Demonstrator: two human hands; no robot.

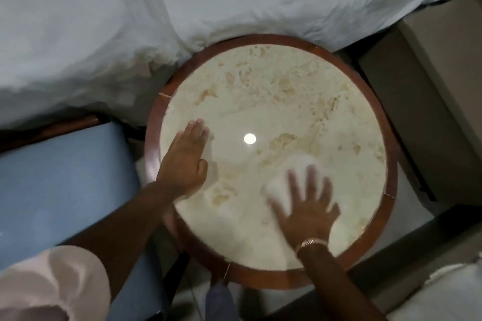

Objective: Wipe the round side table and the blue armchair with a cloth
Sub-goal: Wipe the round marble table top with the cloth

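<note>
White cloth under right hand — tabletop

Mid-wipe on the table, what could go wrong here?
1. The cloth under the right hand is small; spread fingers may smear the glossy top.
2. The bedding touches the table's far rim; a far stroke could snag it.
3. The left hand leaves prints.

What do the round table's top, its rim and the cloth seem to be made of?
Table top: likely polished marble or similar stone, cream with tan mottling and a sharp lamp reflection. Rim: reddish-brown wood, apparently varnished, with visible segment joints. Cloth under the right hand: soft white fabric, blurred, weave unclear.
</note>
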